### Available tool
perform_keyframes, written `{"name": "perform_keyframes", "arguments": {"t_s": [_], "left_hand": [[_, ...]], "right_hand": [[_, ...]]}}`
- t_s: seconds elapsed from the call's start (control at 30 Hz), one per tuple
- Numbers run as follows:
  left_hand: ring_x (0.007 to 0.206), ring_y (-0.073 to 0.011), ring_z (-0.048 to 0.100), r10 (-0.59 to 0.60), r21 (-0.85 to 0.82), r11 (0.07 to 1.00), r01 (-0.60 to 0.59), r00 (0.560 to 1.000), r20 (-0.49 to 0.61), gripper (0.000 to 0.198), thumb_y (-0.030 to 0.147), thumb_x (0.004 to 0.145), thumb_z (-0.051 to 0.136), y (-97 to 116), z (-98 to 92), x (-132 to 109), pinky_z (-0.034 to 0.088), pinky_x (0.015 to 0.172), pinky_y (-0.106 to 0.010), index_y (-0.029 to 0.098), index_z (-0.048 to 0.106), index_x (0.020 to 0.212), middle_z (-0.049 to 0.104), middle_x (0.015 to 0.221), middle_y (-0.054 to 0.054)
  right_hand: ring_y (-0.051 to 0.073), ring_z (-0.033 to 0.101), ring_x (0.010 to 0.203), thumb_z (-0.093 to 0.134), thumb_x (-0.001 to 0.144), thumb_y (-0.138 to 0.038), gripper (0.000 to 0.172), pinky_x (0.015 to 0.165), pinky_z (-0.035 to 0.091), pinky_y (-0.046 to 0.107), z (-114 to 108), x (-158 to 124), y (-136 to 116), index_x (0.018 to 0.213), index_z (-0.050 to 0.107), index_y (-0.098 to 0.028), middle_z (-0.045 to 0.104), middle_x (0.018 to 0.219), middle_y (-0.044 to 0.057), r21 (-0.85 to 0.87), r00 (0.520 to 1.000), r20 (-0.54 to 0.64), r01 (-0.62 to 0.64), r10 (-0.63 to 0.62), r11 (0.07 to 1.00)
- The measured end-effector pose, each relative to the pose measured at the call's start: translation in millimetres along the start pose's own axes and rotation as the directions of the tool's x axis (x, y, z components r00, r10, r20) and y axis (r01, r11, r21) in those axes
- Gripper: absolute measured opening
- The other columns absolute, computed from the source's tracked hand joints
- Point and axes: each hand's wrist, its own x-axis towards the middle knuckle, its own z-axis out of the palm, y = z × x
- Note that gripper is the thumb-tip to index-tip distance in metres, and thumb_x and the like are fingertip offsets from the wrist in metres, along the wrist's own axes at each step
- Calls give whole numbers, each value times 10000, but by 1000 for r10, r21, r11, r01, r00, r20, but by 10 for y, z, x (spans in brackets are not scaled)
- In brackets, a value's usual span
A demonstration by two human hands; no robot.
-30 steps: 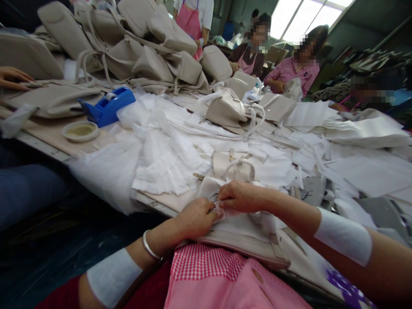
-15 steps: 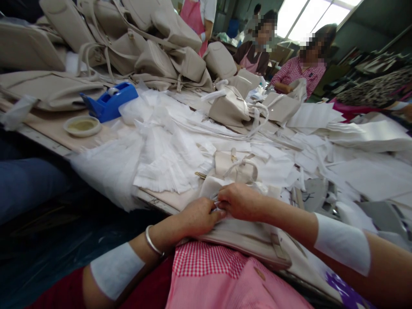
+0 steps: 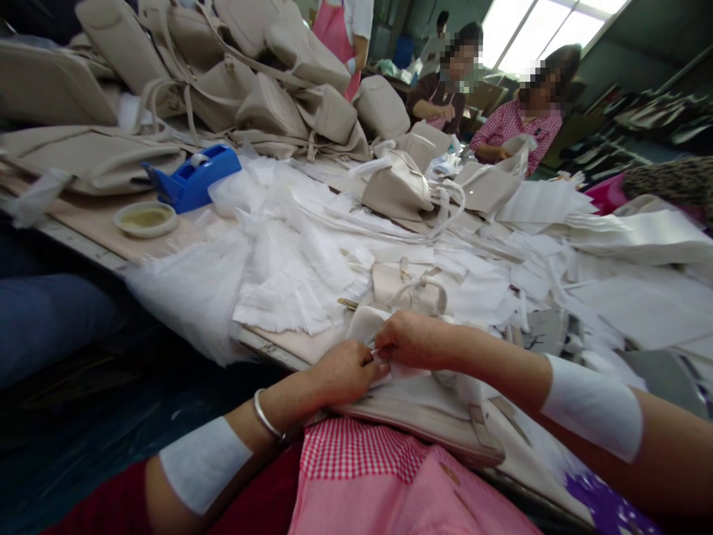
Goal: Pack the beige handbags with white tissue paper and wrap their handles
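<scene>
Bag [image 3: 423, 412] barely covered yet

It lies across the lap and the table [image 3: 261, 343] edge. The left hand [image 3: 339, 371] and right hand [image 3: 415, 339] both pinch a white wrap [image 3: 382, 362] at its top, fingers closed. The work looks early: most of it shows bare.

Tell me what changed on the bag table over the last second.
A co-worker's hand that lay on the beige bags at far left has gone from view. Left hand and right hand stay pinched on the white paper strip atop the flat beige leather bag.
</scene>
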Motion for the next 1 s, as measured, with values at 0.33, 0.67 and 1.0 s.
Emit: {"name": "perform_keyframes", "arguments": {"t_s": [0.33,0.67,1.0], "left_hand": [[661,-184,594,-10,-63,998,12,1000,29,358,445,842,523,64,-41,-36,419,612,-282,161,741,854,719,768,-56],[624,-151,547,-11,-51,999,12,1000,23,311,382,806,539,73,-32,-12,366,553,-243,147,714,702,675,682,-16],[608,-111,450,-11,-344,938,53,993,122,272,392,767,572,64,-89,-34,320,544,-230,135,658,734,552,660,23]], "right_hand": [[222,634,693,593,816,-206,166,576,374,293,113,42,-100,861,721,-109,723,802,127,-218,998,-22,46,-51,975],[213,573,795,498,885,-150,164,690,412,333,580,-185,-76,905,660,-132,667,871,95,-319,926,-314,107,-212,942],[224,502,944,432,964,-164,235,877,345,410,642,-355,25,962,665,-138,667,1015,113,-470,769,-457,217,-447,855]]}}
